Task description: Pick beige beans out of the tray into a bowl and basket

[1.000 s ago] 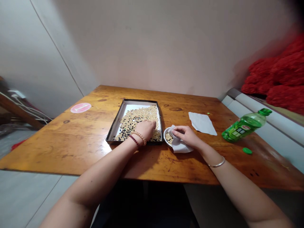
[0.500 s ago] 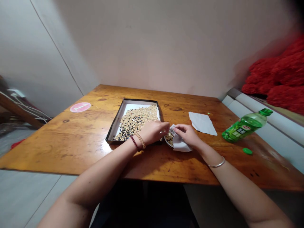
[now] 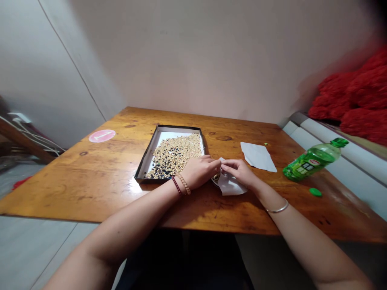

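Wood table (image 3: 90, 177), dark tray (image 3: 144, 163) of mixed pale and dark beans (image 3: 178, 153) mid-table, small bowl (image 3: 215, 177) just beside the tray's near right corner, mostly hidden between the hands. Left hand (image 3: 200, 172): fingers bunched together, tips over the bowl; can't tell whether any beans sit inside that bunch. Right hand (image 3: 241, 173): thumb and forefinger pinch the top edge of the white paper (image 3: 230, 187), which drapes off the bowl's right side onto the table. Risks as I read them: both sets of fingertips crowd one spot, so a bump there likely scatters beans onto the glossy wood, where round beans roll far. Paper looks tucked against the bowl, so a tug on it could tip or drag the bowl. Left wrist rests by the tray's near corner; weight on that rim could lever the tray and spill the pile. The gap between tray and bowl is narrow but real, so anything let go early lands on the table. Green bottle (image 3: 313, 161) and loose green cap (image 3: 315, 192) are well apart to the right: low concern.
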